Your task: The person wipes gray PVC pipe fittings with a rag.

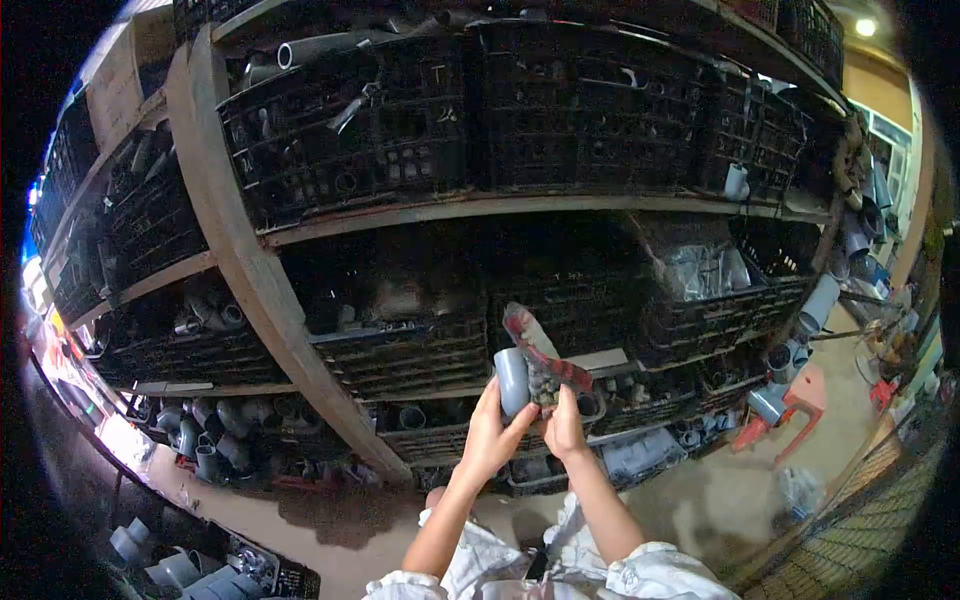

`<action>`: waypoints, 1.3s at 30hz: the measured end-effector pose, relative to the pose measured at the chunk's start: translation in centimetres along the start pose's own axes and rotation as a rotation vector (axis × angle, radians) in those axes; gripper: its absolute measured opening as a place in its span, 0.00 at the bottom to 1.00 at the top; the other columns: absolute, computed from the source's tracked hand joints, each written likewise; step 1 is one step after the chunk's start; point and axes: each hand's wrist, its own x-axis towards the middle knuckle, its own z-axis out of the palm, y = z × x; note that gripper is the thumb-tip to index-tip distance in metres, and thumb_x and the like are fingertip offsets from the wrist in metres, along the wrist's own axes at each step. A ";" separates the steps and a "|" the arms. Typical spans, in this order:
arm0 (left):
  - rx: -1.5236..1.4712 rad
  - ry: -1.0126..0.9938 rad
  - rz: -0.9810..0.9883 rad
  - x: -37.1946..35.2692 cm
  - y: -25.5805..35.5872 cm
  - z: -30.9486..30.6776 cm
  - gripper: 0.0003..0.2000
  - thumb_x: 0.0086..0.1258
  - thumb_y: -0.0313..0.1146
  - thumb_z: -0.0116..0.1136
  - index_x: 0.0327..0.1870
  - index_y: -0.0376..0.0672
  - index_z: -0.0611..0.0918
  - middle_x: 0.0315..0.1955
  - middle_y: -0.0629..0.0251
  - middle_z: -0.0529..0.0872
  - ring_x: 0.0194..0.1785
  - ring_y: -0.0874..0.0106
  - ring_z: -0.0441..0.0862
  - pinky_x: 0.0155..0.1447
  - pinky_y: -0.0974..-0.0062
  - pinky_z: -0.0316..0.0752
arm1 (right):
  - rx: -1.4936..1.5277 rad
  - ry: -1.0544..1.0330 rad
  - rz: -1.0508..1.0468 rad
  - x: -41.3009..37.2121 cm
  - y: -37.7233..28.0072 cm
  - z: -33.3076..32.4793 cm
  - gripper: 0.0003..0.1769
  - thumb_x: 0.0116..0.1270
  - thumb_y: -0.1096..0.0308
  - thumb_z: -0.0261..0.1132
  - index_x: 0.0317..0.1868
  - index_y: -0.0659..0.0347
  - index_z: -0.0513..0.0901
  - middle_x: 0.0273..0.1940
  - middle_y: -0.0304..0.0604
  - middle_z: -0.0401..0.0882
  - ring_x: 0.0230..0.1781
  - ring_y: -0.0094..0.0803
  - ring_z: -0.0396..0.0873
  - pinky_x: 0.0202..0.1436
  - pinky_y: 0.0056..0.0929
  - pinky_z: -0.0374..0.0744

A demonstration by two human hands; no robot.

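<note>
My left hand (488,437) is closed around a grey plastic pipe fitting (512,380), a short tube held nearly upright. Beside it, my right hand (563,428) grips a clear plastic bag with red printing (535,343). Small greyish pieces show in the lower part of the bag; their kind is too small to tell. Both hands are close together in front of the shelves, and the fitting and the bag are side by side, with the fingertips of both hands near their lower ends.
Wooden shelving (250,270) carries black plastic crates (590,110) with pipe fittings. A black crate of grey fittings (180,570) stands at lower left. To the right, a red plastic stool (805,400) and a grey pipe piece (819,303) are near the floor (690,510).
</note>
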 end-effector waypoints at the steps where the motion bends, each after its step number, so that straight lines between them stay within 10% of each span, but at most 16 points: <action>1: 0.027 -0.014 0.006 -0.2 0.2 0.0 0.26 0.55 0.36 0.57 0.52 0.31 0.66 0.47 0.45 0.72 0.51 0.56 0.70 0.54 0.69 0.64 | -0.048 -0.072 -0.006 0.0 -0.4 -0.1 0.23 0.69 0.56 0.36 0.59 0.59 0.61 0.53 0.36 0.67 0.51 0.25 0.67 0.54 0.26 0.65; 5: 0.437 -0.013 0.318 0.4 1.7 -0.9 0.26 0.51 0.41 0.58 0.49 0.35 0.68 0.42 0.50 0.74 0.49 0.54 0.70 0.58 0.61 0.59 | -0.243 -0.097 -0.235 0.6 -2.3 1.4 0.25 0.68 0.54 0.36 0.62 0.56 0.58 0.58 0.41 0.62 0.56 0.28 0.64 0.59 0.29 0.62; 7: 0.448 -0.138 0.305 0.8 2.9 -1.3 0.27 0.50 0.45 0.58 0.46 0.35 0.70 0.41 0.50 0.75 0.48 0.55 0.71 0.58 0.59 0.58 | -0.143 -0.127 -0.164 0.5 -3.0 0.4 0.27 0.68 0.57 0.38 0.64 0.60 0.52 0.64 0.40 0.50 0.65 0.29 0.48 0.66 0.28 0.47; 8: 0.414 -0.181 0.327 0.8 3.1 -1.2 0.26 0.49 0.48 0.59 0.42 0.35 0.72 0.37 0.49 0.76 0.46 0.55 0.72 0.56 0.60 0.60 | -0.257 -0.004 -0.083 -0.4 -5.2 2.4 0.27 0.67 0.54 0.38 0.64 0.56 0.55 0.61 0.40 0.58 0.59 0.30 0.61 0.61 0.29 0.60; 11: 0.472 -0.371 0.070 1.0 4.0 -0.5 0.25 0.49 0.51 0.57 0.34 0.33 0.73 0.25 0.45 0.78 0.32 0.52 0.77 0.37 0.62 0.72 | -0.134 -0.007 -0.124 -0.2 -4.2 0.1 0.28 0.65 0.57 0.43 0.62 0.60 0.57 0.62 0.44 0.56 0.60 0.33 0.59 0.62 0.30 0.58; 13: 0.481 -0.331 0.121 1.6 3.2 -0.3 0.26 0.48 0.53 0.57 0.32 0.33 0.73 0.21 0.45 0.78 0.27 0.51 0.77 0.32 0.61 0.72 | -0.830 0.016 -0.557 -0.7 -3.9 -0.3 0.25 0.65 0.61 0.45 0.60 0.62 0.61 0.65 0.46 0.48 0.66 0.38 0.45 0.66 0.36 0.46; 20: 0.681 -0.376 0.673 2.5 6.7 -1.9 0.23 0.35 0.52 0.63 0.19 0.37 0.76 0.13 0.56 0.76 0.19 0.59 0.76 0.27 0.69 0.73 | -0.574 -0.357 -0.406 1.9 -5.2 -1.5 0.14 0.59 0.68 0.50 0.41 0.64 0.77 0.44 0.47 0.76 0.47 0.37 0.73 0.54 0.34 0.67; 23: 0.705 -0.405 0.549 4.2 6.7 -3.0 0.24 0.37 0.56 0.61 0.18 0.39 0.77 0.11 0.59 0.75 0.15 0.61 0.74 0.23 0.69 0.71 | -0.716 -0.234 -0.161 3.0 -5.6 -1.2 0.16 0.59 0.69 0.48 0.45 0.64 0.75 0.46 0.47 0.75 0.49 0.35 0.72 0.54 0.31 0.67; 29: 0.462 -0.226 0.146 5.2 3.7 -3.8 0.15 0.59 0.42 0.45 0.22 0.41 0.78 0.13 0.52 0.75 0.22 0.56 0.77 0.26 0.65 0.72 | -0.895 -0.171 -0.722 0.7 -3.8 1.0 0.19 0.59 0.68 0.51 0.52 0.63 0.70 0.56 0.48 0.66 0.58 0.38 0.64 0.61 0.31 0.60; 32: 0.426 -0.185 0.250 2.5 1.5 -1.2 0.13 0.60 0.37 0.42 0.23 0.39 0.76 0.17 0.49 0.76 0.23 0.53 0.76 0.27 0.60 0.70 | -0.816 -0.272 -0.718 2.6 -4.2 -0.2 0.17 0.59 0.68 0.52 0.48 0.64 0.73 0.53 0.48 0.70 0.55 0.37 0.68 0.58 0.31 0.64; 35: 0.320 -0.109 0.152 1.7 2.5 -1.1 0.14 0.62 0.35 0.42 0.21 0.37 0.75 0.16 0.48 0.75 0.21 0.52 0.74 0.24 0.60 0.68 | -1.270 -0.145 -0.151 1.7 -6.4 0.8 0.15 0.58 0.62 0.51 0.37 0.63 0.77 0.31 0.51 0.78 0.34 0.43 0.77 0.38 0.34 0.73; 36: 0.209 -0.073 0.039 1.7 1.5 -1.0 0.16 0.62 0.36 0.43 0.19 0.35 0.74 0.14 0.47 0.73 0.19 0.52 0.74 0.23 0.63 0.66 | -1.445 -0.122 -0.249 1.2 -6.0 1.2 0.14 0.58 0.60 0.52 0.35 0.61 0.77 0.23 0.50 0.76 0.26 0.45 0.76 0.29 0.35 0.72; 37: 0.190 -0.026 0.094 1.7 0.8 -1.0 0.17 0.63 0.36 0.43 0.16 0.34 0.73 0.12 0.47 0.72 0.19 0.53 0.74 0.22 0.65 0.65 | -1.536 -0.114 -0.074 0.5 -6.5 2.1 0.15 0.59 0.60 0.51 0.38 0.62 0.76 0.30 0.52 0.77 0.34 0.45 0.76 0.35 0.36 0.72; 39: 0.200 0.033 0.088 1.7 0.6 -1.0 0.17 0.64 0.35 0.42 0.17 0.34 0.74 0.12 0.47 0.71 0.18 0.55 0.74 0.21 0.68 0.64 | -1.167 -0.073 -0.759 -0.4 -4.6 1.7 0.16 0.59 0.61 0.53 0.43 0.62 0.74 0.39 0.54 0.75 0.44 0.48 0.72 0.46 0.41 0.70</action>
